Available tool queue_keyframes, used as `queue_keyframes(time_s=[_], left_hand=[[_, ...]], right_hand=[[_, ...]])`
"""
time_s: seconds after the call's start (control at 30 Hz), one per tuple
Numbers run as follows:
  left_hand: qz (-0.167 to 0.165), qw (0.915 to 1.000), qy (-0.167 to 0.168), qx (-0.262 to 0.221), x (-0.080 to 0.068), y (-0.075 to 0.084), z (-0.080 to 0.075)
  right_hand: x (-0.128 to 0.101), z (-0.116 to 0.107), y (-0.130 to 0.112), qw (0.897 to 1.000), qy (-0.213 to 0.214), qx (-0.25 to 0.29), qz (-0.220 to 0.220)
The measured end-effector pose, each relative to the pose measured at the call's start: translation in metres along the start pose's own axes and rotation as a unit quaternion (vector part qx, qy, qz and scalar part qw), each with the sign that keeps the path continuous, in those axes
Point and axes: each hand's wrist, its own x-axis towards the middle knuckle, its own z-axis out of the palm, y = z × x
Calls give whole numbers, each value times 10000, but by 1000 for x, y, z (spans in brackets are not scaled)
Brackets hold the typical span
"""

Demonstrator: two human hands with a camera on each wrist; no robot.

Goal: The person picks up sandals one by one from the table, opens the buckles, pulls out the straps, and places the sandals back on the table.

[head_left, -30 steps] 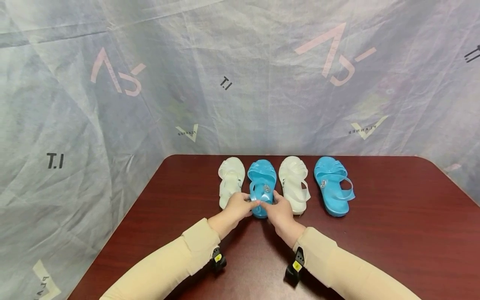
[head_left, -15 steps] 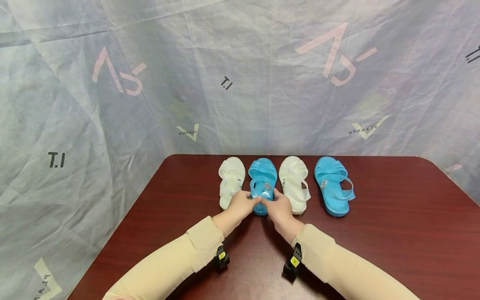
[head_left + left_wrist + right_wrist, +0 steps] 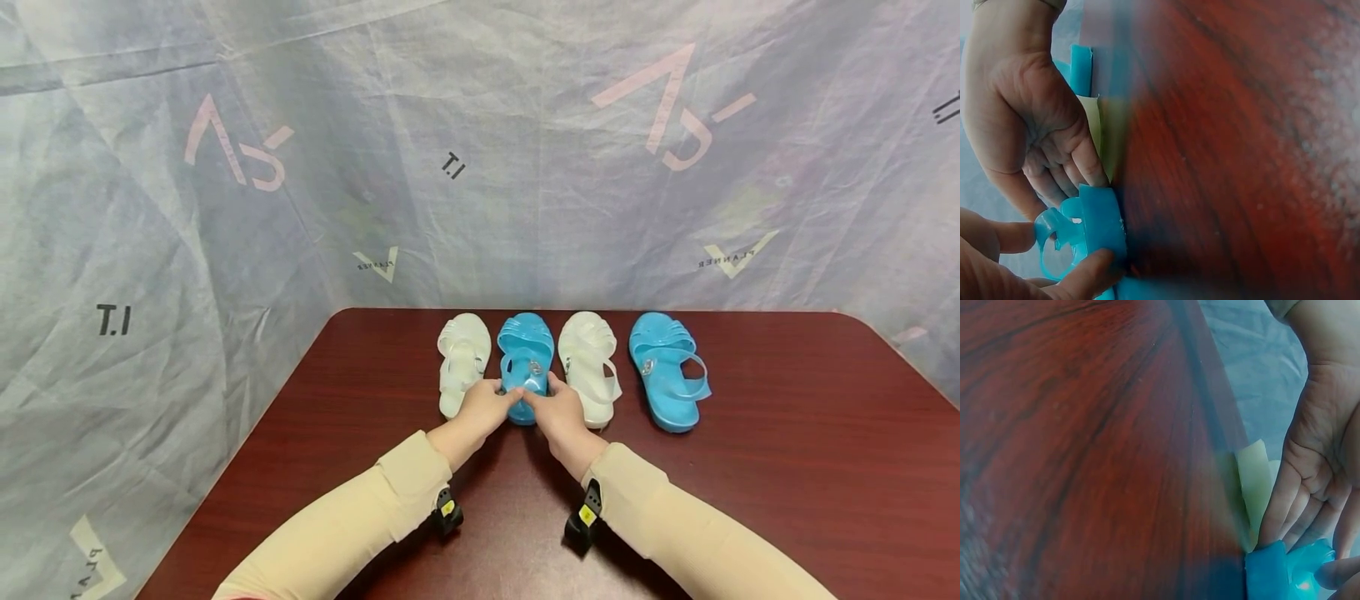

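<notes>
Four jelly sandals stand in a row at the table's far edge. From the left they are a white sandal point(image 3: 462, 363), a blue sandal point(image 3: 525, 354), a second white sandal point(image 3: 587, 364) and a second blue sandal point(image 3: 666, 371). Both hands hold the heel end of the first blue sandal point(image 3: 1101, 220). My left hand point(image 3: 491, 404) grips its left side, fingers against the sole edge. My right hand point(image 3: 552, 407) pinches its right side point(image 3: 1269, 572) and back strap. The heel is largely hidden behind the hands in the head view.
The dark red wooden table point(image 3: 787, 433) has rounded far corners. A crinkled grey printed sheet point(image 3: 480, 150) hangs behind it and at the left. A white sandal's pale sole point(image 3: 1254, 478) lies right beside the right hand's fingers.
Both hands have slid the blue sandal a little farther away, so it now lines up with the other three. The other sandals have not moved.
</notes>
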Motion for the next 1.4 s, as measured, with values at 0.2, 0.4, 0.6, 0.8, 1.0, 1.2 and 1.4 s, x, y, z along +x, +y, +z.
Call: queue_keyframes(time_s=[0.2, 0.4, 0.6, 0.8, 1.0, 1.2, 1.4], left_hand=[[-113, 9998, -21, -132, -2, -2, -2], [-196, 9994, -7, -279, -3, -2, 0], [-228, 9988, 66, -432, -6, -2, 1], [-144, 9989, 186, -412, -7, 0, -1], [139, 9993, 268, -198, -12, 6, -5], [463, 9979, 350, -276, -21, 20, -18], [566, 9945, 650, -587, -24, 24, -38]], right_hand=[[-1, 2, 0, 9999, -21, 117, 88], [-1, 2, 2, 9997, 2, 239, 62], [0, 0, 3, 9996, -83, 254, 16], [0, 0, 0, 9993, -76, 359, -29], [-6, 2, -9, 9983, 107, 347, -452], [-18, 8, -24, 9917, -156, 828, -975], [-26, 19, -29, 9848, -458, 1114, -1255]])
